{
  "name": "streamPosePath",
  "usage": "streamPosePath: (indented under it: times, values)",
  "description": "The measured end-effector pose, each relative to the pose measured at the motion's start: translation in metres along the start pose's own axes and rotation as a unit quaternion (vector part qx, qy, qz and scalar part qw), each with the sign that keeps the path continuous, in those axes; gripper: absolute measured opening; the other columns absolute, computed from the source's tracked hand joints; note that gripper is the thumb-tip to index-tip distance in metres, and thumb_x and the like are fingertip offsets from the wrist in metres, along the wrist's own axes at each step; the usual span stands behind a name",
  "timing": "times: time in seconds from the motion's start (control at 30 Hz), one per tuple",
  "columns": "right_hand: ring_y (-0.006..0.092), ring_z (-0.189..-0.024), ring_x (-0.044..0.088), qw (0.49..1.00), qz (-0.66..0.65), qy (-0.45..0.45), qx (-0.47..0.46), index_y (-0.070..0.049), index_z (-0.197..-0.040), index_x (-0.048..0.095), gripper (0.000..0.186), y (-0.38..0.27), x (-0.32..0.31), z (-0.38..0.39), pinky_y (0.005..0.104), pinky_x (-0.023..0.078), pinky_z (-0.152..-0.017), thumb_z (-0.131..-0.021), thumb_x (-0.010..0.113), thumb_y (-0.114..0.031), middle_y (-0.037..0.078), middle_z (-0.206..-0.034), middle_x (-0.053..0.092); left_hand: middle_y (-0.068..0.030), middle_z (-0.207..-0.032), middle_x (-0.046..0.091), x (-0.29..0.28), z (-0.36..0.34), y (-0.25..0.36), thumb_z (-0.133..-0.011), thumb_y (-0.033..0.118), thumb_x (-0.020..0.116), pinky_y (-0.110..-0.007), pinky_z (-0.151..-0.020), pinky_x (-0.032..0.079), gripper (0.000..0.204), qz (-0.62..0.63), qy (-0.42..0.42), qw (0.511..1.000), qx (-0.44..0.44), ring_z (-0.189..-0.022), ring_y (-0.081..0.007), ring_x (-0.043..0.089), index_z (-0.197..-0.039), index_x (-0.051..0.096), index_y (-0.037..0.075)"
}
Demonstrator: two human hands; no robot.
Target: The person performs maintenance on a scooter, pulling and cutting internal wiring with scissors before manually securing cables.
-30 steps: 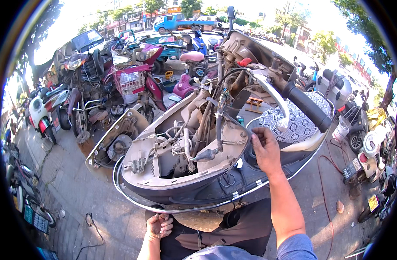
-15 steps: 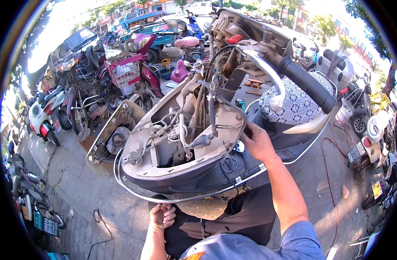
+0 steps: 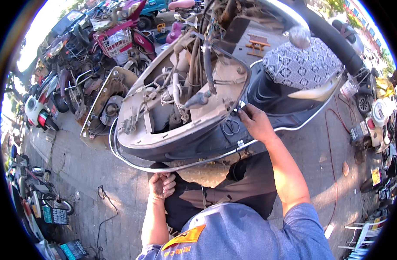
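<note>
A scooter with its front opened up stands before me, its pale inner front panel [image 3: 207, 123] full of exposed wires and a grey rubber boot [image 3: 197, 100]. My right hand [image 3: 254, 123] is at the panel's right edge, fingers pinched together beside a small shiny piece [image 3: 241, 104]; what they grip is too small to make out. Just behind the panel, black loop handles [image 3: 231, 127], like those of scissors, lie on the dark footboard. My left hand [image 3: 162, 185] is closed over my left knee, just below the chrome guard bar [image 3: 194, 167]. Its curled fingers hide anything inside.
The handlebar grip [image 3: 326, 37] juts out above the patterned seat [image 3: 302, 65]. A detached panel [image 3: 107, 106] leans at the left among parked scooters. A red hose [image 3: 330, 151] runs along the right pavement, and a black cable [image 3: 105, 203] lies at lower left. A small wooden stool [image 3: 257, 45] stands beyond.
The view has tipped downward, so the scooter sits higher in it. My right hand has moved down from the panel's edge toward the shiny piece. My left hand stays closed near the bar.
</note>
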State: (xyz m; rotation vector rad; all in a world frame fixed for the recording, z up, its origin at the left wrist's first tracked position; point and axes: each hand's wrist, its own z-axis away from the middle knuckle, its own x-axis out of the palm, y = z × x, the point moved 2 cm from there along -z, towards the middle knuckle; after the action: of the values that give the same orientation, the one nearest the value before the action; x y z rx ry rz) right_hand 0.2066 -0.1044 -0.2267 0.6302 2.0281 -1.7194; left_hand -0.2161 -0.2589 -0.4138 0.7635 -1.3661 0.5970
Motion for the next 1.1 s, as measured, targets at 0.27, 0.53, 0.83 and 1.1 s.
streamPosePath:
  times: [0.27,0.53,0.83,1.1]
  values:
    - [0.0417,-0.104,0.073,0.951,0.122,-0.242,0.149,-0.001,-0.113,0.073,0.045,0.135,0.099,0.095,0.0479,0.056,-0.09,-0.101,0.07,-0.045,0.023,-0.106,0.077,-0.0029,-0.082,0.043,0.007,0.001,-0.003,-0.108,0.043,0.062,-0.024,-0.05,0.035,0.044,-0.002,0.002,1.0,0.0,-0.061,-0.0113,0.042,-0.119,0.059,0.0]
    - [0.0402,-0.115,0.071,0.923,0.151,-0.327,0.136,-0.002,-0.123,0.073,0.048,0.165,0.149,0.123,0.0474,0.055,-0.098,-0.102,0.067,-0.044,0.022,-0.119,0.076,-0.0035,-0.083,0.044,0.022,0.0,-0.011,-0.11,0.043,0.059,-0.024,-0.048,0.034,0.042,-0.027,0.024,0.999,0.001,-0.06,-0.0109,0.041,-0.119,0.057,0.002]
    - [0.0394,-0.124,0.069,0.869,0.254,-0.41,0.111,-0.003,-0.132,0.069,0.05,0.165,0.148,0.137,0.0502,0.056,-0.101,-0.104,0.065,-0.044,0.02,-0.13,0.074,-0.0039,-0.085,0.044,0.046,0.003,-0.034,-0.11,0.039,0.059,-0.023,-0.049,0.037,0.038,-0.048,0.061,0.997,-0.006,-0.065,-0.0116,0.043,-0.116,0.057,0.002]
    - [0.0389,-0.123,0.069,0.883,0.236,-0.393,0.097,-0.003,-0.128,0.073,0.047,0.16,0.144,0.139,0.0488,0.056,-0.102,-0.102,0.066,-0.042,0.02,-0.13,0.074,-0.0047,-0.085,0.048,0.105,-0.033,-0.048,-0.103,0.037,0.067,-0.024,-0.049,0.041,0.036,-0.254,0.115,0.952,-0.126,-0.068,-0.0158,0.054,-0.11,0.058,0.003]
